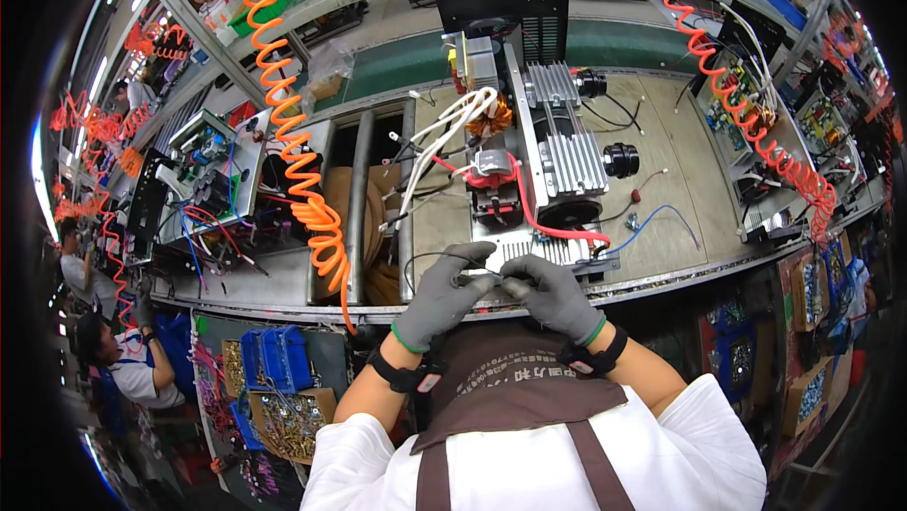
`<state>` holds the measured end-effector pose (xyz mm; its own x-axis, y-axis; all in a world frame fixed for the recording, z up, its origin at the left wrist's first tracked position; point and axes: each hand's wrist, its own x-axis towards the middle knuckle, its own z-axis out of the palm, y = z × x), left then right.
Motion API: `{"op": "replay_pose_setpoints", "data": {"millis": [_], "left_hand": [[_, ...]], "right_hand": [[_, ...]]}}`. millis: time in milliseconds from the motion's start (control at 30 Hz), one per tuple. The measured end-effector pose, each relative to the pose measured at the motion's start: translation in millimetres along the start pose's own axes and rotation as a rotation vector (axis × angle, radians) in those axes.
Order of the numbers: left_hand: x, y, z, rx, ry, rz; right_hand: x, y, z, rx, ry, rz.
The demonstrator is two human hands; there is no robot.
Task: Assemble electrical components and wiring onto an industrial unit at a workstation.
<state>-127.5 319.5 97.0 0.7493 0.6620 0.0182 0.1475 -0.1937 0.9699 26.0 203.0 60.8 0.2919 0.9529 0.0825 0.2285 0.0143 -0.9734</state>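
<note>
At the front edge of the bench, my left hand (442, 296) and my right hand (556, 298) meet in grey gloves with green cuffs. A thin black wire (436, 255) loops over my left hand and runs between the fingers of both. Both hands are closed in a pinch; the wire's end is hidden. Just beyond them is a partly assembled machine (491, 218) with a finned silver heat sink (573, 163), a thick red cable (540, 226), a bundle of white wires (427, 138), two round black connectors and a tall black panel (501, 1).
Orange coiled air hoses hang at left (300, 166) and right (718, 81). More open machine units stand at left (213, 180) and right (746, 124). Blue bins (276, 360) and a cardboard box of small fasteners (293, 421) sit below the bench; a co-worker (137, 360) is at left.
</note>
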Motion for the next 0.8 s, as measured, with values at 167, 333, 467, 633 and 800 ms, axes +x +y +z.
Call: {"op": "replay_pose_setpoints", "data": {"millis": [167, 333, 467, 633, 800], "left_hand": [[54, -27, -2, 0.676, 0.166, 0.068], [106, -59, 2, 0.799, 0.239, 0.243], [128, -82, -23, 1.068, 0.267, 0.065], [156, -110, -51, 1.033, 0.237, -0.094], [168, -92, -76, 1.381, 0.583, 0.12]], "right_hand": [[21, 31, -2, -0.29, 0.047, -0.241], [32, 60, 1, -0.393, 0.138, -0.209], [31, 69, 2, -0.487, 0.128, -0.313], [31, 67, 1, -0.525, 0.096, -0.34], [30, 65, 1, -0.541, 0.118, -0.327]]}}
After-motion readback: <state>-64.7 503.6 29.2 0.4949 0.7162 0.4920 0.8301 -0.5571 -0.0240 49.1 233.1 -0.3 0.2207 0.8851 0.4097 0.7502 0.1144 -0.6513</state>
